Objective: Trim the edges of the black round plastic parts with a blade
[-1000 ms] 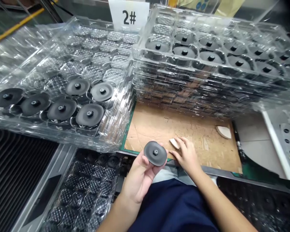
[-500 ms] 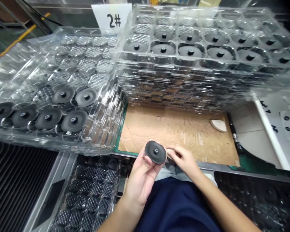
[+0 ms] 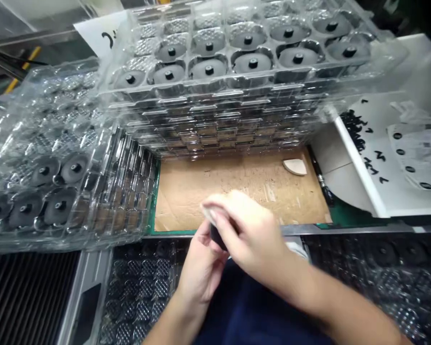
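My left hand (image 3: 203, 266) grips a black disc (image 3: 217, 237), now turned edge-on and largely covered by fingers. Over it, my right hand (image 3: 253, 235) is closed, smeared somewhat by motion. A thin pale edge (image 3: 209, 214) shows at the right fingertips; I cannot make out what it belongs to. Both hands meet above the front edge of the work surface, at the cardboard sheet (image 3: 179, 191). Black discs with short central stems sit in the clear plastic tray (image 3: 215, 86) on the back stack, and others lie in the left tray stack (image 3: 107, 191).
A pale wedge-shaped piece (image 3: 295, 166) lies on the cardboard, beside a dark pen-like tool (image 3: 321, 179). At right, a white bin (image 3: 366, 182) holds small black bits and a printed plastic bag (image 3: 416, 148). More clear trays (image 3: 136, 287) are below the bench edge.
My right hand has come up and left over the black disc, which has tilted from face-up to edge-on. The camera view has shifted right, so the stacks appear farther left.
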### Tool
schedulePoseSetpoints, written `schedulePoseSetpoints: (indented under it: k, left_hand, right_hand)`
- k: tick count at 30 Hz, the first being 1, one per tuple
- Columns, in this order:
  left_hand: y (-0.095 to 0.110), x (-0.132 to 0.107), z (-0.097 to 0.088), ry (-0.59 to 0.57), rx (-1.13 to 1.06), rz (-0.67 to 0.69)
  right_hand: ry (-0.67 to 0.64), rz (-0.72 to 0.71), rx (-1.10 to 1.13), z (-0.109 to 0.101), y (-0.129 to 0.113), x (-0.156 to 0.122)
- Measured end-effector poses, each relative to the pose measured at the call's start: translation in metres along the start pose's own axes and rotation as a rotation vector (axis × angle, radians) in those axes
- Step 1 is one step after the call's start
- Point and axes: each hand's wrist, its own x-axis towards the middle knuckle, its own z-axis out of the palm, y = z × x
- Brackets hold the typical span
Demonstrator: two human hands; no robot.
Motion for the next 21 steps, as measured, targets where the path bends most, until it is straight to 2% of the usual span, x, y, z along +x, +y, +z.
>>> schedulePoseSetpoints:
  k: [1,2,6,7,9,11,12,14,16,17,19,21]
  left_hand:
    - [0.000,0.000,0.003,-0.010,0.008,-0.009]
    - [0.001,0.000,0.005,-0.007,0.020,-0.019]
    - [0.003,0.001,0.013,0.069,0.067,-0.014]
    - [0.002,0.002,0.015,0.072,0.079,-0.014]
    - [0.000,0.003,0.021,0.040,0.105,-0.032]
    - [-0.002,0.004,0.026,0.005,0.120,-0.058]
    - [-0.001,0.005,0.028,0.003,0.116,-0.061]
    - [0.000,0.006,0.030,0.017,0.090,-0.055]
    - [0.002,0.007,0.031,0.011,0.043,-0.062]
    - [0.002,0.008,0.032,-0.005,0.017,-0.077]
    - [0.000,0.009,0.032,-0.041,-0.038,-0.121]
    - [-0.001,0.008,0.030,-0.050,-0.069,-0.169]
  right_hand:
    - [0.069,-0.025,0.006,-0.002,0.003,-0.002]
    - [0.082,-0.043,0.043,-0.006,0.005,-0.006]
    - [-0.204,0.029,0.228,-0.025,0.010,-0.015]
    - [-0.204,0.058,0.219,-0.027,0.012,-0.015]
    - [-0.039,0.063,0.154,-0.029,0.014,-0.012]
    - [0.120,0.007,0.115,-0.029,0.015,-0.010]
    - [0.125,-0.018,0.129,-0.030,0.015,-0.011]
    - [-0.010,-0.024,0.181,-0.038,0.014,-0.018]
    - [-0.128,0.051,0.173,-0.049,0.015,-0.026]
    - [-0.133,0.098,0.120,-0.054,0.016,-0.029]
    - [-0.056,0.130,-0.044,-0.060,0.020,-0.030]
    - [0.055,-0.009,-0.188,-0.059,0.024,-0.023]
